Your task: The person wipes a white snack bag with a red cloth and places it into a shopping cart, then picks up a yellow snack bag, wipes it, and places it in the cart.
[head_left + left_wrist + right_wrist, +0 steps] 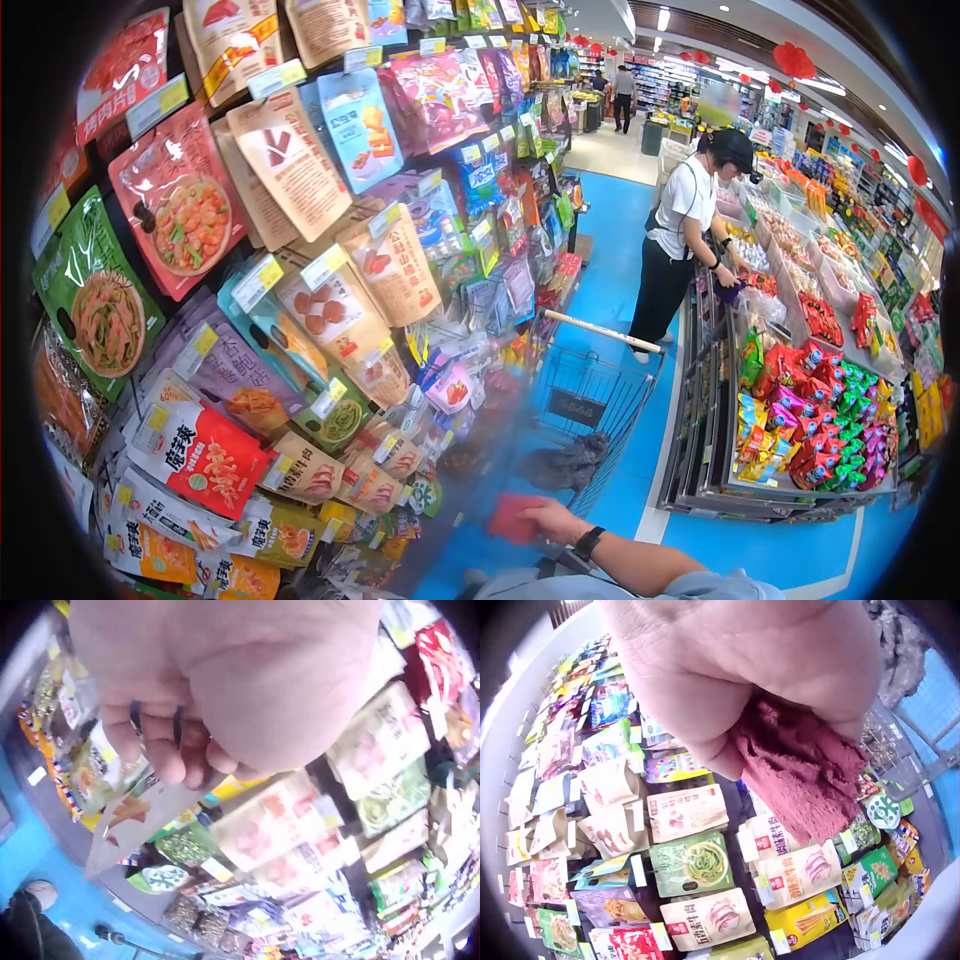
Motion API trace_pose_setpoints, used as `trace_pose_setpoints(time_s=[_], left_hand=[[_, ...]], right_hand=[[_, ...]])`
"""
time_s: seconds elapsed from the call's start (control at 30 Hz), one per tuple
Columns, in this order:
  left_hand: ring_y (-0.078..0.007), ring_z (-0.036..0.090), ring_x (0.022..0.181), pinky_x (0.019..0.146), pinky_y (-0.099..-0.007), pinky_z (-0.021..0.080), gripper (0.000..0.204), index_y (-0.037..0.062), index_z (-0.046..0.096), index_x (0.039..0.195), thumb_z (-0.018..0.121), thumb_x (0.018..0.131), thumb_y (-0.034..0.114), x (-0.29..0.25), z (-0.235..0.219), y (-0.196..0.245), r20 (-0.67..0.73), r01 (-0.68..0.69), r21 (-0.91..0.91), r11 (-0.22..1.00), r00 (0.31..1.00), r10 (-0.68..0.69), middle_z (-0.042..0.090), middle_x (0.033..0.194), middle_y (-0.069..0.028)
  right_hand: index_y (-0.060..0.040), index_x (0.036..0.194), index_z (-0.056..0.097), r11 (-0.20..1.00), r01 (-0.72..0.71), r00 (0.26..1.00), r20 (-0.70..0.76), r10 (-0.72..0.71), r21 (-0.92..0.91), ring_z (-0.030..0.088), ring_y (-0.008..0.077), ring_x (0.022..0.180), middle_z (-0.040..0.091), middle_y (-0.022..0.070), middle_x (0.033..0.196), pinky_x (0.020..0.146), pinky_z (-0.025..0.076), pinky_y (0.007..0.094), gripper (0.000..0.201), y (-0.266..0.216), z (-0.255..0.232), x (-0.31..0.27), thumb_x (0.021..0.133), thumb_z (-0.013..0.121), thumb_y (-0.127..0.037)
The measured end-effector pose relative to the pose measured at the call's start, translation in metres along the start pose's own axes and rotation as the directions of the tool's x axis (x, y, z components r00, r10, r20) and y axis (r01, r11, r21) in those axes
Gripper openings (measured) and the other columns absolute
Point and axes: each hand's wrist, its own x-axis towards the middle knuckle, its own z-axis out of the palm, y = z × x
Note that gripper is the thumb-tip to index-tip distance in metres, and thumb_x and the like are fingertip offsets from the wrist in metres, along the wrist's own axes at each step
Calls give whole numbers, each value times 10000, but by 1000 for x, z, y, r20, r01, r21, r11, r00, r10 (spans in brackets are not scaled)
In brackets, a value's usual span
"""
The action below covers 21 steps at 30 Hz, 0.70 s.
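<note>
A dark red cloth is bunched in my right hand, its lower part hanging below the fingers. In the head view the right hand grips the cloth low in front of the snack shelf. My left hand shows only in the left wrist view, fingers curled and thumb close to them at the top corner of a pale package with a brown food picture. The fingertips pinch that package, which slants down to the left in front of hanging snack bags.
Snack bags hang in rows on the left. A wire cart with a grey plastic bag stands in the blue aisle. A person in a white shirt leans over the candy display on the right.
</note>
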Motion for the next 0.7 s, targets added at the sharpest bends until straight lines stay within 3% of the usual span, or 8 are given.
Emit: trace_pose_setpoints(time_s=[0.13, 0.23, 0.3, 0.33, 0.43, 0.57, 0.6, 0.7], left_hand=[[-462, 729, 1005, 881, -559, 554, 480, 7, 723, 1288, 579, 1087, 418, -73, -36, 141, 116, -240, 137, 961, 967, 225, 743, 1118, -345], [-479, 715, 986, 841, -543, 566, 419, -30, 705, 1286, 507, 1142, 310, -131, -59, 221, 214, -484, 272, 831, 873, 438, 736, 1092, -353], [-418, 742, 921, 762, -486, 584, 348, -23, 686, 1329, 443, 1156, 156, -143, -48, 241, 152, -630, 312, 711, 772, 618, 774, 1045, -275], [-296, 787, 940, 860, -423, 643, 402, -87, 703, 1265, 669, 1043, 246, -179, -68, 305, 141, -142, -408, 902, 966, 215, 805, 1055, -163], [-205, 725, 810, 677, -352, 649, 350, -45, 581, 1371, 641, 1076, 133, -194, -50, 330, 143, -106, -784, 611, 928, 344, 729, 1087, -129], [-270, 764, 991, 733, -412, 696, 422, -22, 478, 1497, 550, 1106, 119, -247, -67, 410, 212, 23, -899, 437, 896, 390, 701, 1255, -169], [-315, 769, 1060, 739, -431, 698, 474, -4, 414, 1555, 512, 1104, 101, -251, -70, 421, 222, -8, -906, 424, 843, 489, 681, 1328, -200], [-317, 773, 952, 740, -436, 601, 332, 40, 688, 1372, 459, 1147, 125, -310, -81, 479, 150, 31, -956, 290, 905, 398, 793, 1060, -143]], right_hand=[[-8, 1387, 651, 993, 118, 992, 35, -119, 18, 751, 236, 1119, 753, 110, 1275, 921, 631, 399, 403, 5, -60, 5, 1028, 748, -161], [-9, 1344, 667, 982, 191, 982, 6, -191, 15, 729, 203, 1126, 749, 96, 1242, 972, 597, 362, 315, -20, -67, -22, 1046, 719, -98], [-9, 1330, 669, 979, 195, 981, 4, -196, -60, 726, 189, 1110, 748, 90, 1231, 946, 597, 350, 305, -26, -83, -23, 1042, 724, -94], [-8, 1323, 670, 976, 194, 981, 5, -194, -98, 724, 182, 1102, 748, 87, 1226, 932, 597, 344, 301, -22, -90, -27, 1040, 727, -92], [-11, 1315, 672, 963, 262, 965, 29, -260, -57, 725, 174, 1090, 747, 90, 1230, 911, 594, 331, 302, -29, -105, -33, 1031, 737, -93], [-18, 1315, 671, 943, 328, 944, 15, -329, 54, 737, 196, 1063, 756, 101, 1203, 895, 613, 355, 374, -53, -111, -50, 1006, 783, -195], [-18, 1325, 664, 938, 331, 942, 19, -334, 100, 739, 198, 1062, 755, 103, 1206, 893, 616, 356, 377, -60, -110, -56, 1008, 778, -187], [-16, 1371, 630, 939, 304, 951, 13, -310, 162, 745, 211, 1064, 747, 115, 1220, 891, 629, 361, 398, -63, -116, -60, 1020, 753, -154]])
